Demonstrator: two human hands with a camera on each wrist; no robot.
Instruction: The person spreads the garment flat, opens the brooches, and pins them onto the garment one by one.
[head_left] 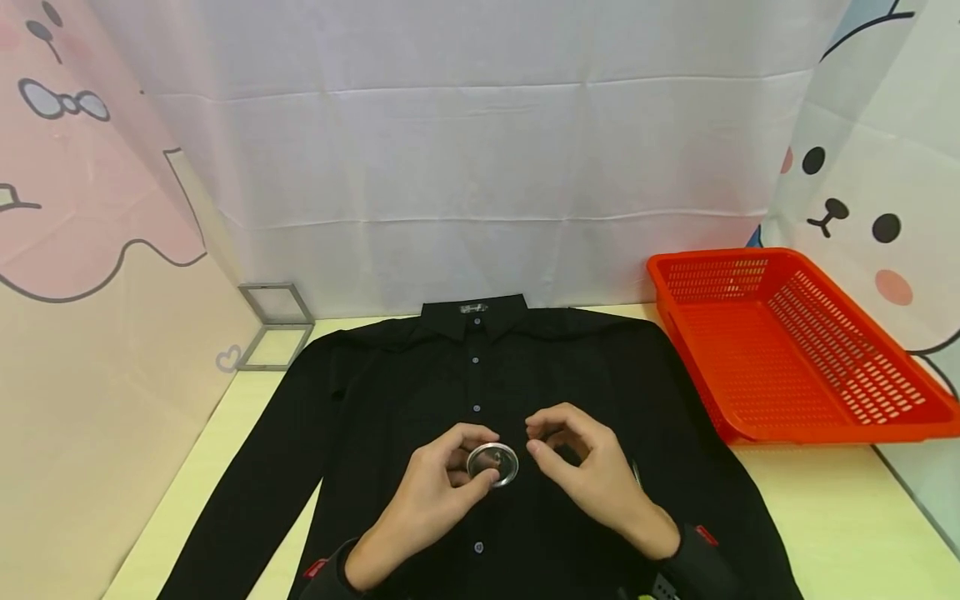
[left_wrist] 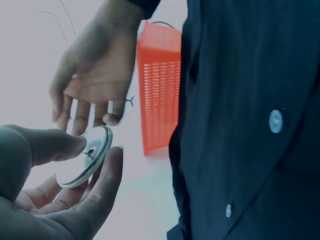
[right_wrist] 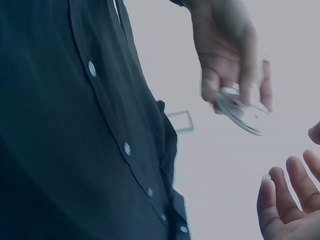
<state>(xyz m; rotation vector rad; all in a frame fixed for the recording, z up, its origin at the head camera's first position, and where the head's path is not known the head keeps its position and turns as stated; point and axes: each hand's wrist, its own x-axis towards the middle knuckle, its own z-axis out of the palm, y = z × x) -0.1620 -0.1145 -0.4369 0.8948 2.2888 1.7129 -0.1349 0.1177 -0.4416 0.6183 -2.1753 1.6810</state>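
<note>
Above the front of a black button-up shirt [head_left: 420, 400], my left hand [head_left: 435, 479] pinches a round pin-back badge [head_left: 504, 468] between thumb and fingers. The badge's shiny metal back and rim face up toward the head view. In the left wrist view a small pin or wire part shows on the badge [left_wrist: 102, 150] by the thumb tip. My right hand [head_left: 592, 467] hovers just right of the badge, apart from it. Its fingers are loosely bent, and no object shows between them in the right wrist view. The shirt lies spread out with its collar at the far side.
An orange-red perforated basket [head_left: 780, 350] stands at the right of the pale yellow table [head_left: 847, 517]. At the back left is a grey-edged frame-like stand [head_left: 276, 329]. Cloth with cartoon drawings hangs along the left, back and right sides.
</note>
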